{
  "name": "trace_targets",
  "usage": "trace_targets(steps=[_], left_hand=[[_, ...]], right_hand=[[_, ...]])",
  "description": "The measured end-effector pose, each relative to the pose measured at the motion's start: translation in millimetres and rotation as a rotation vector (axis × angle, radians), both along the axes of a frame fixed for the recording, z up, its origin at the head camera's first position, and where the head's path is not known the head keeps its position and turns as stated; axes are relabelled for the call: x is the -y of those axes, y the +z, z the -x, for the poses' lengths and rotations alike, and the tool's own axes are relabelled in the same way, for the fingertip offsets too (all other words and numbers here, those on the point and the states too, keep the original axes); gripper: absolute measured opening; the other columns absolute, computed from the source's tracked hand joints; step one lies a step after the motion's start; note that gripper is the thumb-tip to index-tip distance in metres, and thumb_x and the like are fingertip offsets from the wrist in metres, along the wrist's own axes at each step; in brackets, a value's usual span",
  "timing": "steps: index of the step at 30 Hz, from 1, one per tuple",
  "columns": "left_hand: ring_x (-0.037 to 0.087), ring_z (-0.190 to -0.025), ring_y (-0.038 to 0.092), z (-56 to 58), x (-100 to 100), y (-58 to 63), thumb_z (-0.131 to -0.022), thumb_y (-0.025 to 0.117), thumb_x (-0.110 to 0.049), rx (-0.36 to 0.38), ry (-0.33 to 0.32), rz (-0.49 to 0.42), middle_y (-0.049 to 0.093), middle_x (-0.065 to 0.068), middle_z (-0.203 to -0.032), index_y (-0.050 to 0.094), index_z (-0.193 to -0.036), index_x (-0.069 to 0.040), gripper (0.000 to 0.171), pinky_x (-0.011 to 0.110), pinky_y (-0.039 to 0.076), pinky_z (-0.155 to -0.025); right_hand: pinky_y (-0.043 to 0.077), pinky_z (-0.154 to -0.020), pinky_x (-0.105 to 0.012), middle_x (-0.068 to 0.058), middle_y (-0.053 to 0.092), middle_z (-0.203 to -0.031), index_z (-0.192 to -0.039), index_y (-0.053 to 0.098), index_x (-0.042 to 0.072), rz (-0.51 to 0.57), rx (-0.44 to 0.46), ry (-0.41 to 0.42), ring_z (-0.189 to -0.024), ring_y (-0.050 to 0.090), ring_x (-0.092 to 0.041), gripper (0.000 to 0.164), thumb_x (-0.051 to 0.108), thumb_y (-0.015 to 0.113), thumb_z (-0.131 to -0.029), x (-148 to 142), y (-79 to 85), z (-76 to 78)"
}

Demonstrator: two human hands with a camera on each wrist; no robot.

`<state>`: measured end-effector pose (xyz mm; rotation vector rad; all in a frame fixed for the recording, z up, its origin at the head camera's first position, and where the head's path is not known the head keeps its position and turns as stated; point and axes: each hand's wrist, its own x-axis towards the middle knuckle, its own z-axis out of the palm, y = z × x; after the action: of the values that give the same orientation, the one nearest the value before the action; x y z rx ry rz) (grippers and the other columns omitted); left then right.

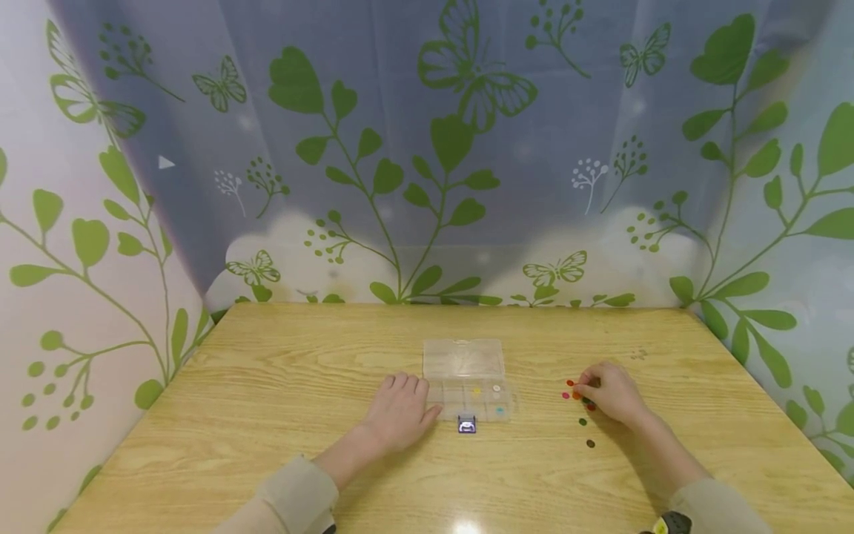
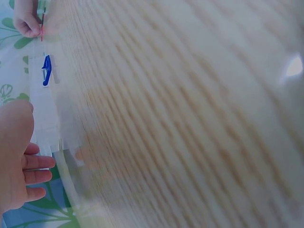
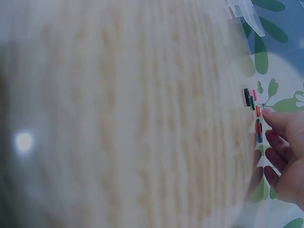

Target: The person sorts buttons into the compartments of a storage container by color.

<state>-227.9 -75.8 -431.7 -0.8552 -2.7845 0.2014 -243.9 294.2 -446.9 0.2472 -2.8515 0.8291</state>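
Observation:
A clear plastic compartment box lies with its lid folded back; a yellow button-like disc, a white one and a blue one sit in separate compartments. My left hand rests against the box's left side, fingers extended. Over a cluster of small coloured discs on the right is my right hand, thumb and fingers bent down among them. Red and pink discs show beside its fingertips. Whether it pinches one is hidden.
A blue clasp sits at the box's front edge. Nearer me lie a green disc and a dark disc. Several pale, clear bits lie beyond my right hand. A patterned curtain hangs behind the wooden table.

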Motion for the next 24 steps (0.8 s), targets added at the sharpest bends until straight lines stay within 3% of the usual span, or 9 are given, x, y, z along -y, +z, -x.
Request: trace_targets(steps=[7,15,18,24], left_hand=[[0.024,-0.099,0.051,-0.6,0,1.1,-0.097,0.035,-0.046,-0.002,0.001,0.003,0.056,0.008,-0.097,0.050,-0.102,-0.006,0.043,0.038,0.041,-0.088],[0.025,-0.103,0.050,-1.5,0,2.4,-0.098,0.035,-0.047,0.026,0.001,-0.007,0.056,0.010,-0.102,0.051,-0.106,-0.005,0.046,0.040,0.040,-0.092],[0.025,-0.104,0.050,-1.6,1,2.2,-0.098,0.034,-0.047,0.034,0.002,-0.008,0.056,0.010,-0.103,0.051,-0.107,-0.005,0.046,0.040,0.040,-0.092],[0.025,-0.102,0.050,-1.7,0,2.3,-0.098,0.034,-0.047,0.026,0.003,-0.006,0.056,0.009,-0.100,0.051,-0.104,-0.006,0.045,0.039,0.040,-0.091]], right_hand=[[0.043,-0.066,-0.033,-0.007,0.057,-0.088,-0.081,0.061,0.006,0.074,0.035,0.033,-0.080,0.052,-0.021,0.013,0.016,0.069,-0.084,-1,0.1,2.3],[0.050,-0.075,-0.043,-0.005,0.058,-0.085,-0.080,0.060,0.006,0.141,0.018,0.099,-0.091,0.058,-0.032,0.009,0.009,0.067,-0.084,3,4.7,2.1],[0.050,-0.077,-0.046,-0.005,0.057,-0.084,-0.079,0.060,0.004,0.156,-0.004,0.113,-0.090,0.057,-0.029,0.009,0.008,0.067,-0.084,7,7.1,1.3],[0.050,-0.073,-0.041,-0.005,0.058,-0.086,-0.082,0.060,0.004,0.177,-0.008,0.142,-0.088,0.059,-0.027,0.009,0.009,0.067,-0.085,15,13.7,-1.5]])
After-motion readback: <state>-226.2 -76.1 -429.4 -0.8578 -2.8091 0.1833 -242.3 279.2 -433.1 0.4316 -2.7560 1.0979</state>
